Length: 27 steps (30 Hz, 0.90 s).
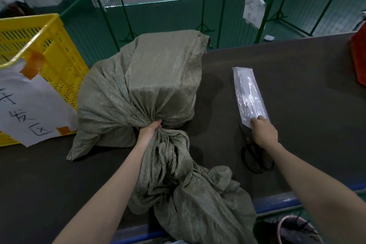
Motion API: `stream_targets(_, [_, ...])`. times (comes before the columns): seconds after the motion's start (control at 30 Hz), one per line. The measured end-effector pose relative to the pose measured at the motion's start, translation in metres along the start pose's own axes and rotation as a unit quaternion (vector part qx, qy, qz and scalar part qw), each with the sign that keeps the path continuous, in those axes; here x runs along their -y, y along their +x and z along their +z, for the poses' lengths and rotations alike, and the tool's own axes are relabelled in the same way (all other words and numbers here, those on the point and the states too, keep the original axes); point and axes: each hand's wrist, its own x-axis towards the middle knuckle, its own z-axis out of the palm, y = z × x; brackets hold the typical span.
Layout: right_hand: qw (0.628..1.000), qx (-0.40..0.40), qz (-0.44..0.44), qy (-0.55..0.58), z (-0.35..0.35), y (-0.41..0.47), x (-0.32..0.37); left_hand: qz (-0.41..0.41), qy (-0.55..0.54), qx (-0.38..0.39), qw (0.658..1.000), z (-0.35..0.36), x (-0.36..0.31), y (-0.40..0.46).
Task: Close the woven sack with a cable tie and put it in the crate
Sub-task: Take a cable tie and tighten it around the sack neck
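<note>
A grey-green woven sack [146, 85] lies full on the dark table, its neck bunched together and its loose mouth trailing toward me over the table's near edge. My left hand [147, 131] is shut on the gathered neck. To the right lies a clear plastic packet of cable ties [248, 95], long and narrow. My right hand [264, 129] rests on the packet's near end with fingers touching it; whether it grips a tie I cannot tell. The yellow slotted crate [49, 51] stands at the left, touching the sack.
Black scissors [255, 156] lie under my right wrist. A white paper sign [27, 109] is taped to the crate. A red crate [359, 55] sits at the far right edge. Green metal fencing [223, 6] stands beyond the table. A bin [293, 230] is below the near edge.
</note>
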Motion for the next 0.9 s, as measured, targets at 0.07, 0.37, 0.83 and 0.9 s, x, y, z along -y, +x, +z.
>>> stream_targets(0.07, [0.997,-0.054,-0.004,0.052,-0.004,0.003,0.011,0.002,0.005,-0.01,1.0,0.001,-0.001,-0.002])
stream_targets(0.37, [0.983,-0.089,-0.071,0.144,-0.009,-0.035,0.073,-0.003,-0.004,-0.006,1.0,0.001,-0.002,-0.005])
stream_targets(0.83, [0.991,-0.02,0.025,0.127,0.044,-0.09,0.078,0.01,0.022,0.001,1.0,-0.008,0.0,-0.005])
stream_targets(0.9, [0.992,-0.027,0.023,0.12,0.045,-0.087,0.078,0.002,0.017,0.001,1.0,-0.008,0.0,-0.004])
